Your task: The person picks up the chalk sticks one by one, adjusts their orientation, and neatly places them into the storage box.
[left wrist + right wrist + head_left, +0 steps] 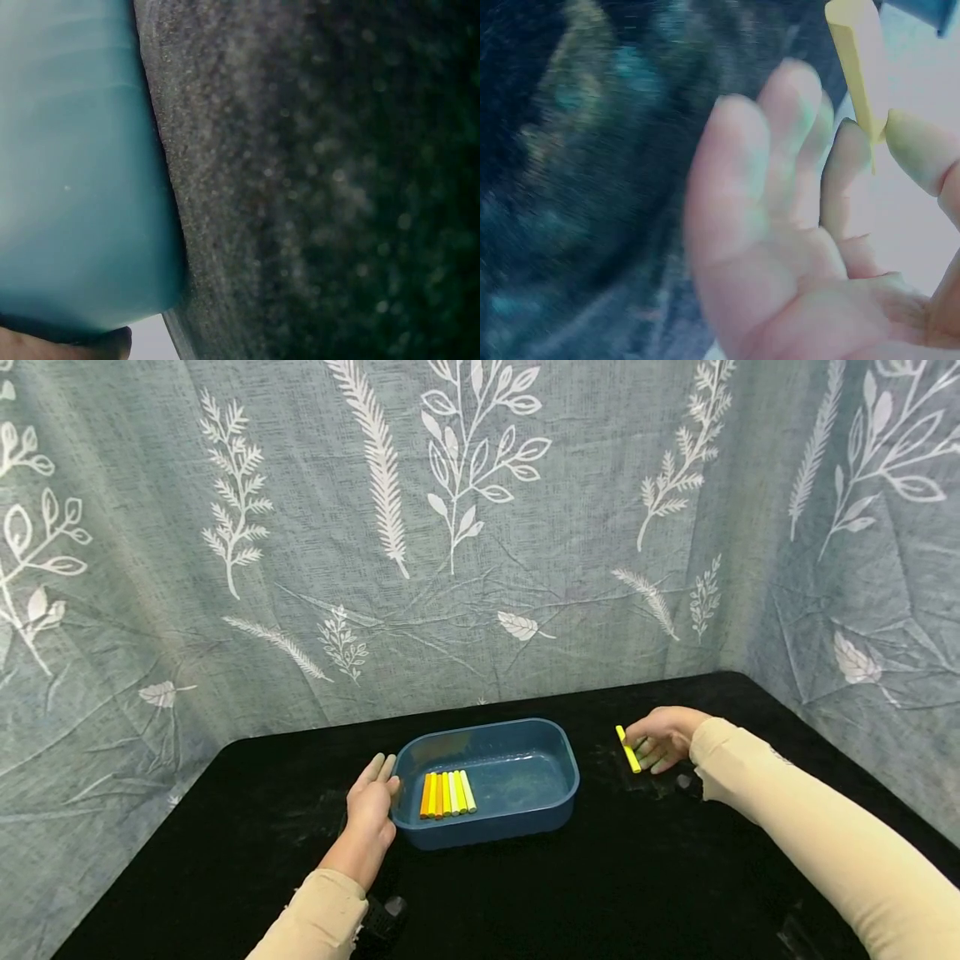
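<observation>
Between thumb and index finger, my right hand (662, 737) pinches a yellow chalk stick (628, 750), to the right of a blue tray. The right wrist view shows the chalk (860, 64) gripped near one end, the other fingers (731, 172) loosely bent beside it. My left hand (369, 806) rests along the left end of the blue tray (491, 835), its fingers fairly straight against the wall. Inside the tray, at its left, several chalk sticks (447, 794) in orange, yellow and pale tones lie side by side in a row.
A black cloth (480, 902) covers the table under the tray. Behind it hangs a grey-green curtain (315, 527) with white leaf prints. Dusty smudges mark the cloth near the right hand.
</observation>
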Demonstrator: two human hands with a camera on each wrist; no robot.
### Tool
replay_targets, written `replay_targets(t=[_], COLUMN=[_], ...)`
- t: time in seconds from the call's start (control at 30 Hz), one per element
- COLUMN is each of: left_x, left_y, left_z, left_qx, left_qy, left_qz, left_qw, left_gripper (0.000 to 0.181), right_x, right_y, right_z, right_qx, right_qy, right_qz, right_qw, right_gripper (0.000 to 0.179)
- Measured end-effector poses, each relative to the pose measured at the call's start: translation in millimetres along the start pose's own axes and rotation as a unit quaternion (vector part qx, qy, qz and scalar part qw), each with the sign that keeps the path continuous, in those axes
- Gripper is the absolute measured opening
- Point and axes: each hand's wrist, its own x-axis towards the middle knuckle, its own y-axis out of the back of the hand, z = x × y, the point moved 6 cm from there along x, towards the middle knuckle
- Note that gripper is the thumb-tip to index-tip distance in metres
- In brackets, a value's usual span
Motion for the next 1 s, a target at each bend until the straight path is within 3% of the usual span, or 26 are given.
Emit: replay_targets(t=[0.37,0.8,1.0], left_x=[1.9,0.0,-1.9], left_y=[2.0,2.5,3.2], left_z=[-1.2,-3.7,-1.3], left_qx=[-0.010,-0.009,-0.013], left_qy=[0.006,0.002,0.002], left_qz=[0.008,0.016,0.018], left_qw=[0.9999,0.9998,0.9998], left_gripper=[0.061,0.060,0.060], right_x=[-8.5,3.8,6.3], right_y=[-9,-41,-50], right_z=[-27,-55,-69], right_qx=[0.046,0.127,0.156], right_qy=[0.028,0.051,0.046], right_qz=[-0.026,-0.068,-0.076], right_qw=[0.9982,0.9883,0.9837], right_gripper=[0.055,0.023,0.025])
